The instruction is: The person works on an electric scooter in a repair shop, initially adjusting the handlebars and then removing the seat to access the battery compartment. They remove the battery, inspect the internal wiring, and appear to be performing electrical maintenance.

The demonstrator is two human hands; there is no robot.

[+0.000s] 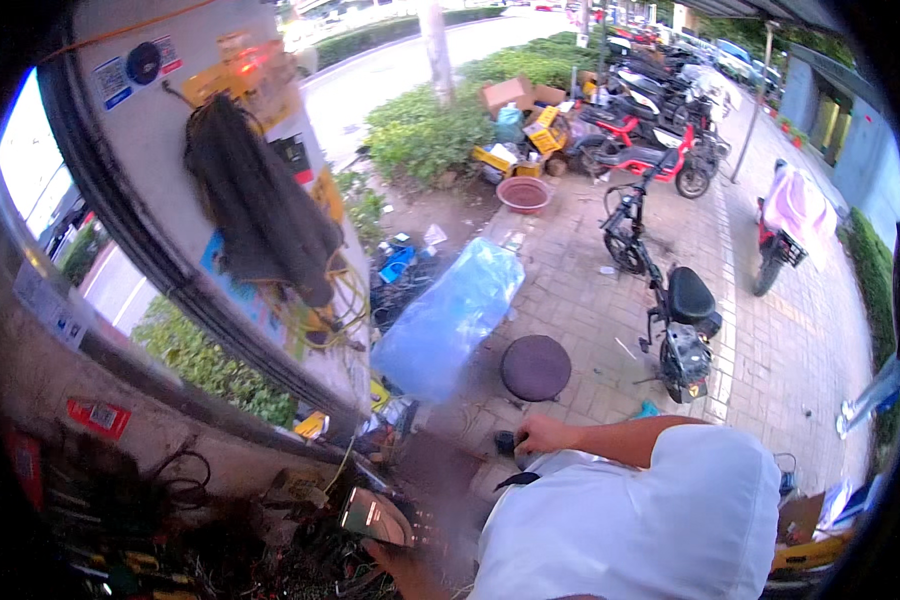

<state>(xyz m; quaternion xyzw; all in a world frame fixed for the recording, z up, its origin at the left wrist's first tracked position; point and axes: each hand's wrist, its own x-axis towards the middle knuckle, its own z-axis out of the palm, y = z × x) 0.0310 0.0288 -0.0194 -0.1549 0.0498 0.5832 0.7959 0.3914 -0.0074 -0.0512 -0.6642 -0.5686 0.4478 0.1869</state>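
A flat rectangular phone with a lit glossy screen (377,516) is held by the left hand (395,562), its long axis slanting down rightward, well apart from the right hand (542,436), whose grip beside a small black object (505,443) cannot be told.

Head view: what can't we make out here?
All in the head view:
- Left hand: grip unclear, partly hidden by the phone-like device; forearm cut by the lower edge.
- Device's screen: content too small.
- Right hand: small dark thing at its fingertips, too small and blurred to identify.
- Blue plastic sheet: hides whatever lies beneath.
- Lower-left clutter: lost in shadow.
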